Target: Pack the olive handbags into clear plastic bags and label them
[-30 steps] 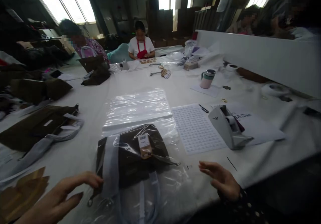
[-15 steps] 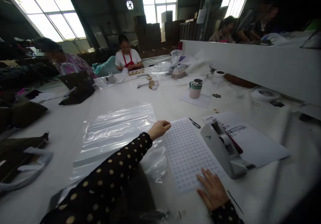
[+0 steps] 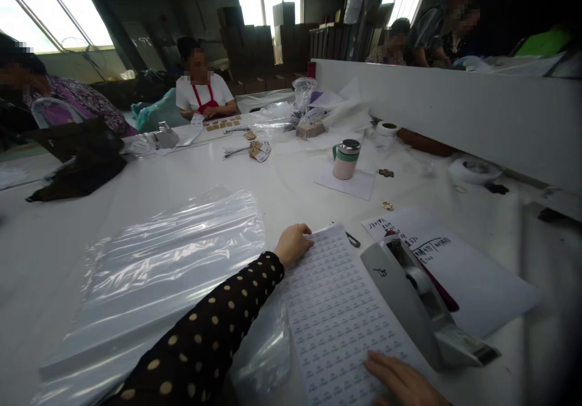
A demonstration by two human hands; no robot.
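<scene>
A white sheet of small printed labels (image 3: 339, 315) lies on the white table (image 3: 191, 176) in front of me. My left hand (image 3: 293, 243), at the end of a black dotted sleeve, pinches the sheet's far left corner. My right hand (image 3: 402, 382) lies flat on the sheet's near edge, fingers spread. A grey tape dispenser (image 3: 416, 297) stands just right of the sheet. A stack of clear plastic bags (image 3: 168, 254) lies to the left of my left arm.
A pink mug with a steel lid (image 3: 345, 159) stands on paper further back. A handwritten paper (image 3: 454, 266) lies under the dispenser. Dark bags (image 3: 77, 166) sit far left. Other people sit at the far end and behind a white partition (image 3: 454, 109) on the right.
The view has moved closer and lower over the label sheet. My left hand has closed on the sheet's far corner and my right hand has slid down to its near edge.
</scene>
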